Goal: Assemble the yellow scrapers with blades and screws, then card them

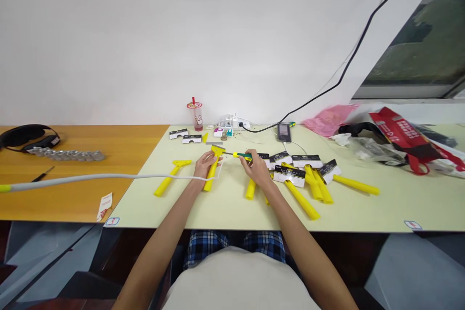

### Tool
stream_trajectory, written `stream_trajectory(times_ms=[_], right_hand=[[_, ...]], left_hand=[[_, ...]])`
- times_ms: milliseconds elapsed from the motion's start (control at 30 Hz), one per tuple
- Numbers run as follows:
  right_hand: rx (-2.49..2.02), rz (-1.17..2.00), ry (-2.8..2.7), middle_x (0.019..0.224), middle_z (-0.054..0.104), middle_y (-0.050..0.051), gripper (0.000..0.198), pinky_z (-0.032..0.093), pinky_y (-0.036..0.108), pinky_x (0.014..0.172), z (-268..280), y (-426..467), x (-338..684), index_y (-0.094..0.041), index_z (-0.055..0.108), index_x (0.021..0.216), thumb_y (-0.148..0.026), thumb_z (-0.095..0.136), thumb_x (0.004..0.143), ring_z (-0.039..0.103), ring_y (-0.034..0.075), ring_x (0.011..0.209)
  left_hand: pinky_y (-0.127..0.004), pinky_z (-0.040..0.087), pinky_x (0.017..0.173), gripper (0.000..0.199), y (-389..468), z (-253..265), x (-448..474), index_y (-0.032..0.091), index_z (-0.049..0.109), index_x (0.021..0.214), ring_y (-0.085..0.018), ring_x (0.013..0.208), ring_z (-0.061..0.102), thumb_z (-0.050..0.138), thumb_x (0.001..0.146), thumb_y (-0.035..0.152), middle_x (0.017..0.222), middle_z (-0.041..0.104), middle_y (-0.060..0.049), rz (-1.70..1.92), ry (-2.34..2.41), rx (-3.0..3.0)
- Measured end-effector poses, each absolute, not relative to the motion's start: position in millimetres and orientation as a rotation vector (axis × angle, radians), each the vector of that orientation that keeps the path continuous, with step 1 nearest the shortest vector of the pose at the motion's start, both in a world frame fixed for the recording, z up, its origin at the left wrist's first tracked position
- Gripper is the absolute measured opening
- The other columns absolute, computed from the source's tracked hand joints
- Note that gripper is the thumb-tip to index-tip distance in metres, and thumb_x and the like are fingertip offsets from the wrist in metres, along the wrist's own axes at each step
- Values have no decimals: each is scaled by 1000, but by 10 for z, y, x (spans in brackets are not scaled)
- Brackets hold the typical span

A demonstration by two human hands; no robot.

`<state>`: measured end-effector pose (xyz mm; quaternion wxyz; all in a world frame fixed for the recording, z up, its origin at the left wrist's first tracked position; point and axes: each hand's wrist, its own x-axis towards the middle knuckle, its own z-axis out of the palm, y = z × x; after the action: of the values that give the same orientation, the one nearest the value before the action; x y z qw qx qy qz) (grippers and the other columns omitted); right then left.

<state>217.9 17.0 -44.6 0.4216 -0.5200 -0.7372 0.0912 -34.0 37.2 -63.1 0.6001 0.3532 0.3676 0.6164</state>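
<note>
My left hand (pixel 204 165) is closed round a yellow scraper (pixel 209 182), its head tilted up and away from me. In my right hand (pixel 257 168) is a screwdriver with a green and yellow handle (pixel 242 156). Its shaft points left, and the tip meets the scraper's head; whether it sits in a screw is too small to tell. A second yellow scraper (pixel 166 185) lies to the left. Just behind the held one is a thin grey metal strip (pixel 214 143). Several yellow scrapers (pixel 303 202) with black-and-white cards (pixel 289 176) lie right of my right hand.
Along the wall stand a lidded cup (pixel 197 118), a power strip (pixel 236 123) and a small dark device (pixel 284 132). Pink plastic (pixel 329 120) and a red bag (pixel 397 131) lie at right. A white cable (pixel 127 176) crosses the view from the left. Headphones (pixel 31 138) rest on the wooden table (pixel 138 147).
</note>
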Motion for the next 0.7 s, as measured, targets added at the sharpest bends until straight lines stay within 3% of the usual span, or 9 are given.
stream_trajectory(times_ms=[300,500,700], right_hand=[[-1083,187,-1780,86,78,5,35,56,32,71,-355,66,2195,-24,67,113,-57,55,113,73,21,66],[-942,-144,-1863,105,85,11,23,58,29,67,-220,-112,2209,-20,71,118,-42,62,115,80,20,73],[-920,-365,-1917,100,86,9,16,61,31,66,-33,-432,2245,-19,68,121,-32,68,112,84,23,81]], left_hand=[[-36,65,80,61,292,-589,-304,16,76,118,-36,112,83,105,68,35,125,83,-17,1421,854,873],[-35,62,74,59,291,-519,-263,17,76,110,-37,106,84,107,64,37,118,83,-15,1378,837,892],[-34,62,68,47,57,-373,-265,18,76,103,-33,99,84,102,74,43,109,83,-13,1455,822,1025]])
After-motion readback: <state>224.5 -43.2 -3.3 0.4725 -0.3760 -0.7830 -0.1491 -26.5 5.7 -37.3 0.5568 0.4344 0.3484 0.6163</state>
